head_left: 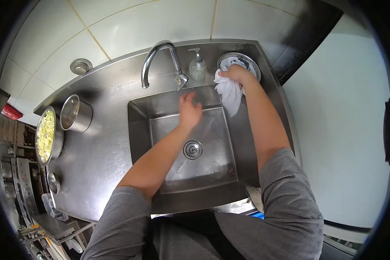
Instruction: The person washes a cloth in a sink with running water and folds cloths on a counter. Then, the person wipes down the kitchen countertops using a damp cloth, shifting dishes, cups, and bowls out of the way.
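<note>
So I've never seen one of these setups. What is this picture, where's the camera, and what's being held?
No machine here: those are a person's own bare hands. There is just one picture, taken by a camera worn on the head, looking forward and down; that's why the arms reach in from the bottom edge.

The right hand grips a white cloth at a metal dish in the counter's far right corner. The left hand looks empty, over the sink near the faucet.

Also on the steel counter: a pump bottle, a pot and a basin of chopped, pale green food.
</note>
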`<state>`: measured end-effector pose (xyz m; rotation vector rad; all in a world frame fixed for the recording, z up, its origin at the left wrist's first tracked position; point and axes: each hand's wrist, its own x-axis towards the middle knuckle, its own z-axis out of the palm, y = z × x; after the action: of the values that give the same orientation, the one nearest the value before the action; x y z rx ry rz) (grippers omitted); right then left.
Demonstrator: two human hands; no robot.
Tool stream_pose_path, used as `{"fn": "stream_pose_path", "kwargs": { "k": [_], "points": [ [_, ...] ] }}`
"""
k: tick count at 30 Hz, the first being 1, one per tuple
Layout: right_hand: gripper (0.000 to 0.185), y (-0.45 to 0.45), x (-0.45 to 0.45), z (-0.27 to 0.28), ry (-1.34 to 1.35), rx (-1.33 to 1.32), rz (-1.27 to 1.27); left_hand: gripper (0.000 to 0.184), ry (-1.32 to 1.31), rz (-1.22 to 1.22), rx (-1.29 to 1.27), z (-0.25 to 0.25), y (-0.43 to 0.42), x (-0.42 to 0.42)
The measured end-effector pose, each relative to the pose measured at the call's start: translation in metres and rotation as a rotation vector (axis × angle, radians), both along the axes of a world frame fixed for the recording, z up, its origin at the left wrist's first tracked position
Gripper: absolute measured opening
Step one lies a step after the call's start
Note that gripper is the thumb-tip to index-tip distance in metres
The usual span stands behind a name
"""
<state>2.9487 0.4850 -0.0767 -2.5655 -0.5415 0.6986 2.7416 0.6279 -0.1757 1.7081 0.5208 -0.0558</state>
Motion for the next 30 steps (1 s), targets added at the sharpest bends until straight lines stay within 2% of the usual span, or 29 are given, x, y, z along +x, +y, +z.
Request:
{"fn": "stream_pose_path", "kwargs": {
  "k": [2, 3, 4, 5, 6, 9, 11, 12, 13, 14, 15, 16, 17, 18, 20, 22, 23, 24, 25, 27, 28, 29, 30],
  "points": [
    [0.056, 0.001, 0.009, -0.005, 0.073, -0.001, -0.053, 0.075, -0.244, 0.082, 0.749, 0.019, 0.014, -0.005],
    [0.051, 0.0, 0.015, -0.005, 0.138, -0.001, -0.11, 0.075, -0.244, 0.086, 0.746, 0.015, 0.02, -0.004],
    [0.051, -0.002, 0.025, -0.021, 0.135, -0.006, -0.106, 0.078, -0.192, 0.061, 0.905, 0.01, 0.025, -0.002],
    [0.047, -0.004, 0.031, -0.039, -0.03, -0.079, 0.015, 0.081, -0.136, 0.036, 1.063, 0.005, 0.028, 0.0],
    [0.043, -0.004, 0.033, -0.045, -0.195, -0.147, 0.136, 0.081, -0.135, 0.041, 1.061, 0.004, 0.028, 0.001],
    [0.037, -0.012, 0.037, -0.056, -0.324, -0.096, 0.06, 0.083, -0.027, -0.055, 0.987, 0.005, 0.029, 0.002],
    [0.035, -0.018, 0.021, -0.026, -0.309, -0.071, 0.041, 0.084, 0.12, -0.116, 0.856, 0.013, 0.028, 0.002],
    [0.034, -0.025, 0.013, -0.019, -0.111, 0.272, -0.187, 0.084, 0.12, -0.113, 0.853, 0.005, 0.032, 0.0],
    [0.034, -0.032, 0.004, -0.009, 0.094, 0.609, -0.411, 0.077, -0.058, -0.036, 0.743, -0.011, 0.039, -0.003],
    [0.034, -0.036, -0.015, 0.007, 0.092, 0.604, -0.402, 0.069, -0.233, 0.044, 0.627, -0.02, 0.045, -0.009],
    [0.032, -0.039, -0.04, 0.025, 0.223, 0.89, -0.44, 0.069, -0.231, 0.052, 0.625, -0.021, 0.053, -0.021],
    [0.03, -0.042, -0.06, 0.04, 0.356, 1.181, -0.476, 0.062, -0.27, 0.212, 0.322, -0.019, 0.063, -0.036],
    [0.03, -0.046, -0.071, 0.048, 0.356, 1.183, -0.477, 0.054, -0.302, 0.362, 0.016, -0.015, 0.069, -0.047],
    [0.027, -0.049, -0.082, 0.052, 0.348, 1.221, -0.454, 0.054, -0.3, 0.356, 0.02, -0.004, 0.073, -0.055],
    [0.025, -0.05, -0.105, 0.051, 0.351, 1.256, -0.442, 0.038, -0.343, 0.297, 0.035, 0.029, 0.075, -0.074],
    [0.025, -0.031, -0.132, 0.048, 0.474, 1.314, -0.287, 0.039, -0.469, 0.037, 0.138, 0.047, 0.046, -0.073],
    [0.027, -0.016, -0.145, 0.045, 0.533, 1.322, -0.245, 0.034, -0.601, 0.044, 0.291, 0.06, 0.016, -0.067],
    [0.028, -0.002, -0.155, 0.04, 0.442, 1.267, -0.162, 0.03, -0.732, 0.051, 0.448, 0.069, -0.004, -0.066],
    [0.029, 0.01, -0.162, 0.034, 0.351, 1.212, -0.081, 0.03, -0.727, 0.061, 0.458, 0.066, 0.001, -0.069],
    [0.03, 0.026, -0.161, 0.027, 0.267, 1.228, -0.034, 0.029, -0.362, -0.126, 0.059, 0.056, 0.013, -0.07],
    [0.031, 0.033, -0.158, 0.022, 0.172, 1.239, 0.001, 0.023, -0.505, -0.092, 0.06, 0.046, 0.023, -0.071],
    [0.031, 0.04, -0.157, 0.012, 0.174, 1.239, 0.008, 0.023, -0.507, -0.086, 0.063, 0.035, 0.035, -0.078],
    [0.031, 0.048, -0.156, -0.002, 0.248, 0.959, -0.024, 0.022, -0.344, -0.005, -0.166, 0.034, 0.046, -0.086]
  ]
}}
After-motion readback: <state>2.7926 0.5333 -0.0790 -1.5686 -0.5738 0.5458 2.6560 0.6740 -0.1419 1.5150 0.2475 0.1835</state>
